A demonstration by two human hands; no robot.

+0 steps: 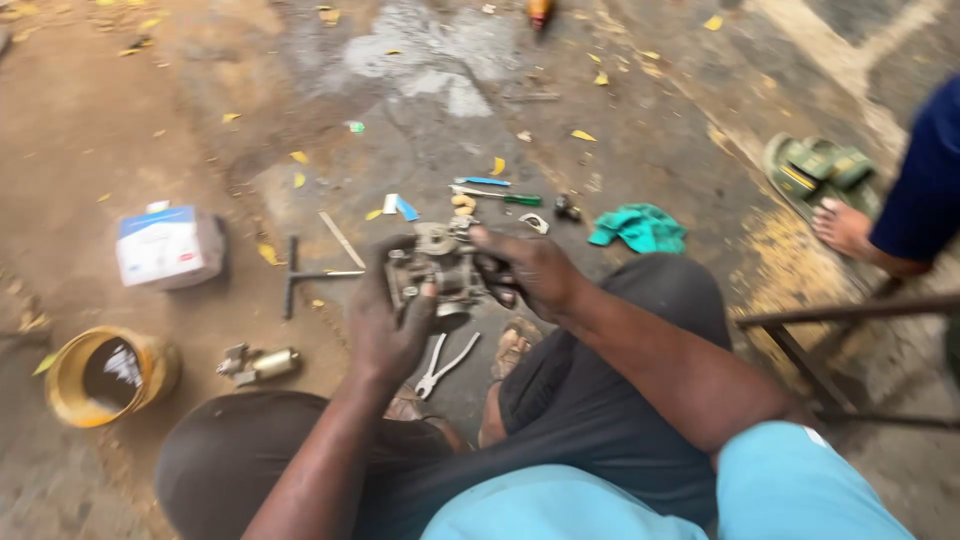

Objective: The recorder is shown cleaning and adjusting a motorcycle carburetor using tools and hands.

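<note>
Head view: left hand (385, 325) curled around metal carburetor (437, 268); right hand (530, 268) gripping its other side.

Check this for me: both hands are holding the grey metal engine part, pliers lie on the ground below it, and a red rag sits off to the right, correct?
Not quite. The head view shows the rag is teal green, not red. The rest stands: the left hand and right hand hold the grey metal engine part, and the pliers lie on the ground below it.

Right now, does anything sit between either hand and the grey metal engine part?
Nothing visible does: the left hand and right hand both already grip the grey metal engine part directly.
</note>
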